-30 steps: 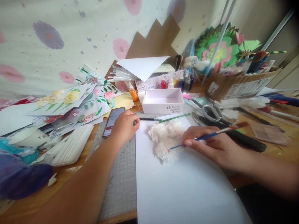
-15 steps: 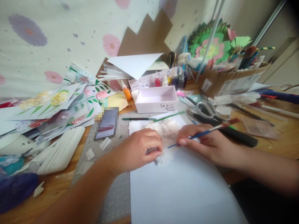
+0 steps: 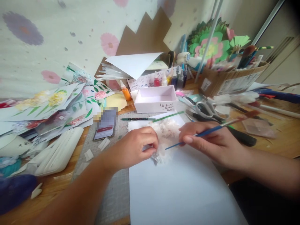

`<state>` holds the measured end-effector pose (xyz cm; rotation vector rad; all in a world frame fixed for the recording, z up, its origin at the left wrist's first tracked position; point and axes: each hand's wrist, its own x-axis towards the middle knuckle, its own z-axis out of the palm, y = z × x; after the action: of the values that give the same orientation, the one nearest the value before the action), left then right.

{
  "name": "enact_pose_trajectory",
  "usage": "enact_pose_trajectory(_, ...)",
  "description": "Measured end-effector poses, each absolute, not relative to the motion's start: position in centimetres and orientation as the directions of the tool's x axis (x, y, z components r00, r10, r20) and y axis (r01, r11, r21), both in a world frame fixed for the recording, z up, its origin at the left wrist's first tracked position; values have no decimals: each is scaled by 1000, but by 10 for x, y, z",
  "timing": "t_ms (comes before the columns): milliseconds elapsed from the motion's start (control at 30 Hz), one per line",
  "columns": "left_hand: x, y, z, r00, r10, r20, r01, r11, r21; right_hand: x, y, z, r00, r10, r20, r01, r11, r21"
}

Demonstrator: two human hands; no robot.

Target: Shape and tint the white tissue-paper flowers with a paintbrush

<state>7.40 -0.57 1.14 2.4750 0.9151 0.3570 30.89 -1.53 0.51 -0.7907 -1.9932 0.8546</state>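
Observation:
A pale, crumpled tissue-like flower (image 3: pixel 169 128) lies on a white sheet of paper (image 3: pixel 178 193) in front of me. At its lower left edge my left hand (image 3: pixel 142 145) is closed, thumb and fingertips pinched at a loose, frilly white piece (image 3: pixel 162 157). My right hand (image 3: pixel 208 139) grips a blue-handled paintbrush (image 3: pixel 208 130) between thumb and fingers. The brush is reversed: its brown bristles point up and right, and the thin handle end points down at the frilly piece. Whether that end touches it I cannot tell.
Beyond the paper stand a white open box (image 3: pixel 156 99), an orange bottle (image 3: pixel 126 91) and several small paint bottles. Scissors (image 3: pixel 208 109) lie to the right, near a cardboard box of brushes (image 3: pixel 232 78). A phone (image 3: pixel 105 126) and painted flower sheets (image 3: pixel 47 100) are left.
The view has shifted slightly. My right hand has turned the brush a little and its handle end is slightly further left. The left hand keeps its pinch, and more of the frilly piece shows.

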Motion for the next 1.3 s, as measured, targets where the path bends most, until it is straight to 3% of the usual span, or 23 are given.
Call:
enact_pose_trajectory(300, 76, -5, 10, 761, 646, 67, 500, -649, 574, 298, -18, 7, -567, 675, 472, 219, 676, -703)
enact_pose_trajectory(667, 76, -4, 10, 725, 688, 28, 584, -636, 505, 292, -16, 6, -670, 581, 462, 360, 799, -482)
enact_pose_trajectory(833, 75, -2, 10, 672, 739, 42, 627, -599, 498, 285, -15, 8, -738, 586, 335, 455, 798, -395)
enact_pose_trajectory(967, 74, -1, 6, 641, 767, 30, 650, -562, 511, 283, -14, 8, -739, 605, 295, 471, 778, -416)
enact_pose_trajectory(1167, 73, -2, 3, 635, 772, -14, 669, -541, 509, 289, -17, 11, -596, 635, 491, 329, 751, -572)
enact_pose_trajectory(1300, 72, -1, 3, 641, 768, -12, 665, -548, 507, 288, -18, 12, -577, 665, 474, 377, 732, -568)
